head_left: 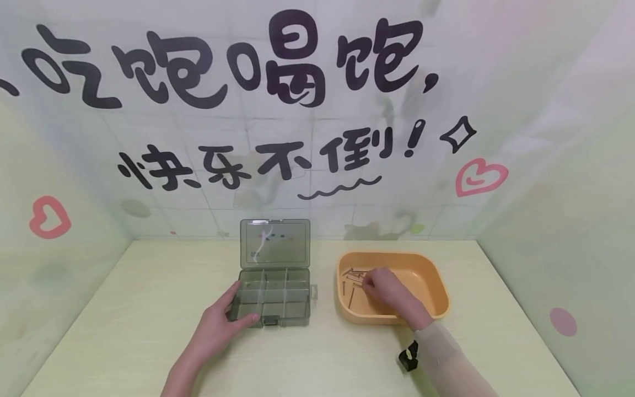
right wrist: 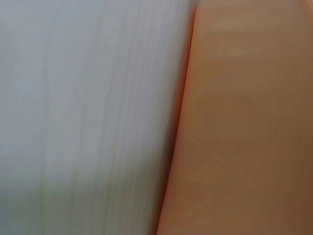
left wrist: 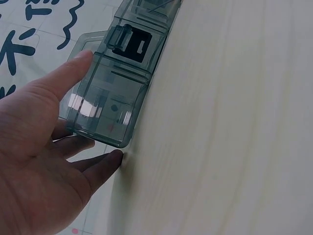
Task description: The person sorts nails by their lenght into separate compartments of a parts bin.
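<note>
A clear grey compartment box (head_left: 297,309) stands on the table with its lid (head_left: 275,243) raised at the back. My left hand (head_left: 215,329) grips the box's left side, thumb along the front edge and fingers round the far left. In the left wrist view the thumb of this left hand (left wrist: 44,142) lies against the box (left wrist: 107,105) near its black latch. My right hand (head_left: 389,289) reaches into an orange tray (head_left: 436,286), fingers bent and fingertips at several thin metal nails (head_left: 352,296). I cannot tell whether it pinches one. The right wrist view shows only the tray's wall (right wrist: 239,122) and the table.
The pale wooden table (head_left: 322,358) ends at a printed back wall (head_left: 307,215), with side walls to the left and right. A gap of bare table separates the box and the tray. A black clip (head_left: 409,357) hangs at the right sleeve.
</note>
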A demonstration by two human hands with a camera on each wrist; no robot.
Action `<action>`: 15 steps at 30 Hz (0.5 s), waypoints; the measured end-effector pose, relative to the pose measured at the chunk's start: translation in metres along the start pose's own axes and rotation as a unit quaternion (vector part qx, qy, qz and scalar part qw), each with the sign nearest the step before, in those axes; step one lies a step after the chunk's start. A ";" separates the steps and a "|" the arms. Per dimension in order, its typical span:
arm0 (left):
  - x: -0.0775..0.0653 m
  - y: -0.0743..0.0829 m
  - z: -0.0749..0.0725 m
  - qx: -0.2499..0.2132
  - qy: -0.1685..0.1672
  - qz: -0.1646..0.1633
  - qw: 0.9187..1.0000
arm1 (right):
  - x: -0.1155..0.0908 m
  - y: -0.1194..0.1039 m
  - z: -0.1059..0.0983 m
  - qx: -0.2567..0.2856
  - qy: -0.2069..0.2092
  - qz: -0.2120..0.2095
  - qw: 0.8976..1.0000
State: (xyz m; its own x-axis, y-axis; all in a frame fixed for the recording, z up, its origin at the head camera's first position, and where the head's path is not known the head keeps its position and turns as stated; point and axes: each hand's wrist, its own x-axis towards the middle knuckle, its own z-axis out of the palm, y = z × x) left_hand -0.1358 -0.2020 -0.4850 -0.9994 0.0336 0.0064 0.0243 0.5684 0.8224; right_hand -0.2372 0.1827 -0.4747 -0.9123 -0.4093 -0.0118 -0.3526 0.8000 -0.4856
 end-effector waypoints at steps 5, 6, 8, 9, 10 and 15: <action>-0.001 0.001 0.000 0.005 0.003 0.003 1.000 | 0.000 0.000 0.001 0.001 0.003 -0.002 1.000; -0.001 0.001 0.000 0.005 0.002 0.003 1.000 | 0.000 0.000 0.001 0.003 0.004 -0.003 1.000; -0.001 0.002 -0.001 0.005 0.000 0.002 1.000 | -0.001 0.000 0.001 0.010 0.004 0.000 1.000; -0.001 0.002 -0.001 0.005 -0.001 0.000 1.000 | -0.001 0.001 0.000 0.017 0.005 0.001 1.000; -0.001 0.002 -0.001 0.004 -0.002 -0.001 1.000 | -0.002 0.001 0.000 0.027 0.007 0.001 1.000; 0.000 0.002 -0.002 0.007 -0.010 -0.012 1.000 | -0.005 0.002 -0.003 0.081 0.017 -0.014 0.996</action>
State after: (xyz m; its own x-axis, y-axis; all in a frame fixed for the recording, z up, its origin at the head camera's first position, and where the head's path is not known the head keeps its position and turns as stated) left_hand -0.1353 -0.2023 -0.4826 -0.9991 0.0362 -0.0240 0.0015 0.5799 0.8147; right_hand -0.2341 0.1875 -0.4725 -0.9104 -0.4126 0.0311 -0.3412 0.7060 -0.6206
